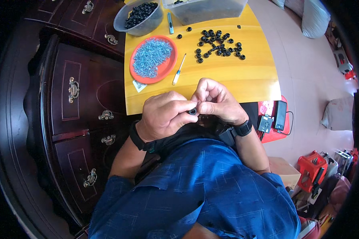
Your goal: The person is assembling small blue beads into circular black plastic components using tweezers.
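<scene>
Black ring (192, 112) is partly hidden by left hand (166, 116)

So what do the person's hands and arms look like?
The left hand and right hand have no gloves. There's a black strap on the left wrist and a black band on the right. Blue shirt sleeves leave the forearms bare.

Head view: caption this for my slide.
Left hand pinches a small round black piece, right hand close beside it, at a yellow table.
</scene>
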Tool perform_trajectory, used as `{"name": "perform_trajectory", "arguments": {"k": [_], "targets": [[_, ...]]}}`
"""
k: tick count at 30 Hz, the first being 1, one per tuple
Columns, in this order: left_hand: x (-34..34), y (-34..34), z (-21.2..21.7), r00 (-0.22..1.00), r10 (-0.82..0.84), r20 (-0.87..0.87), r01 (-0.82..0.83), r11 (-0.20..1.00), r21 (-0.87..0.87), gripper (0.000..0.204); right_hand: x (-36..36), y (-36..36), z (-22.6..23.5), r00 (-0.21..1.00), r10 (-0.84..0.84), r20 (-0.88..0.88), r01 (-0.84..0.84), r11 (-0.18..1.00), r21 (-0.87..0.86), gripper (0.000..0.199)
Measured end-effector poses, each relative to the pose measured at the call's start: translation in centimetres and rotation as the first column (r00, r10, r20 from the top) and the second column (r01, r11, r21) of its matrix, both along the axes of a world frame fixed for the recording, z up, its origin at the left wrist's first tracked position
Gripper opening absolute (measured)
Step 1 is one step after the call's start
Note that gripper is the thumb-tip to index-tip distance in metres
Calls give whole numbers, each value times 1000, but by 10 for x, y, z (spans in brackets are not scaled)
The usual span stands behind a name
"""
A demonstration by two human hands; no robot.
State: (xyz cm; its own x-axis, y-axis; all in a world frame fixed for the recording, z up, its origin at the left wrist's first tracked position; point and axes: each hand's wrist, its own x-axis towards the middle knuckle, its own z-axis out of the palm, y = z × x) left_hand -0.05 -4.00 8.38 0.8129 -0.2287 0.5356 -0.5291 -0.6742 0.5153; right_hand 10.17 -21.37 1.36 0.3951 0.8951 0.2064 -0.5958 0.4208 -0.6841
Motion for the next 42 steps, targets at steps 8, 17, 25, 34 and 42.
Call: {"name": "perform_trajectory", "arguments": {"k": [8,17,25,34,42], "targets": [[7,3,-23,967,59,-249,-50,998,41,27,5,-1,-31,998,-36,49,47,968,-246,14],[22,41,-56,741,166,-651,-107,986,130,17,-4,-1,-52,990,-77,116,119,901,-418,9],[107,136,27,808,582,-89,-589,798,-126,29,50,-19,-54,869,-367,333,481,785,-391,7],[100,37,-31,828,164,-536,-196,981,-3,13,106,-18,-39,250,-68,966,956,175,-235,22],[181,-5,-58,930,156,-332,-110,982,155,14,95,-16,-42,240,119,963,965,76,-250,20]]}}
